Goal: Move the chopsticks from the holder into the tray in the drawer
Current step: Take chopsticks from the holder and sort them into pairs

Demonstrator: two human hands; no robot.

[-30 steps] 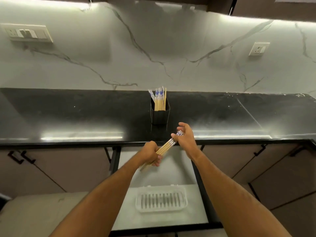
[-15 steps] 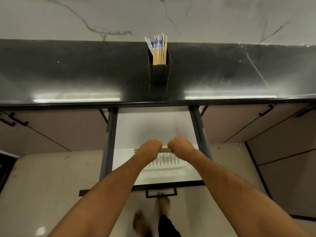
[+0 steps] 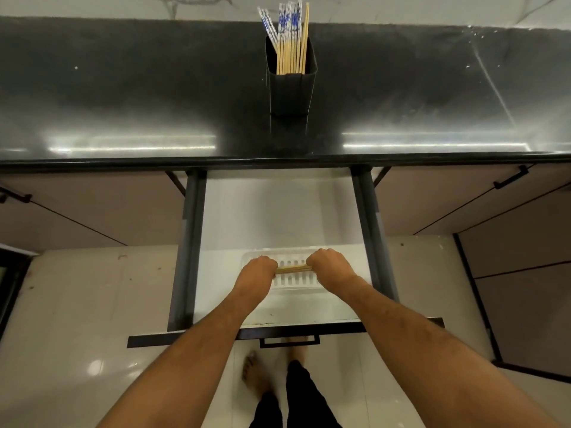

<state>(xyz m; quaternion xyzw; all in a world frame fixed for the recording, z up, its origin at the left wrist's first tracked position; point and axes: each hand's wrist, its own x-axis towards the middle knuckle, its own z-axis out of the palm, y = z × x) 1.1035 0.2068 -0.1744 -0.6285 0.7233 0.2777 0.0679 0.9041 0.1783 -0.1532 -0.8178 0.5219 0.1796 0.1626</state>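
You hold a bundle of chopsticks (image 3: 292, 269) level over the slotted white tray (image 3: 312, 281) in the open drawer (image 3: 278, 217). Left hand (image 3: 258, 271) and right hand (image 3: 329, 264) each close their fingers round one end, apparently to keep the sticks aligned. More remain in the black holder (image 3: 292, 88) on the worktop (image 3: 123, 97).

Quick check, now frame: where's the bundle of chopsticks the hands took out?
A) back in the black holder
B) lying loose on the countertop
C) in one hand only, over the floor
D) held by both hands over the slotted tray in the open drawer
D: the left hand and right hand each grip an end of the bundle right above the white slotted tray in the drawer.
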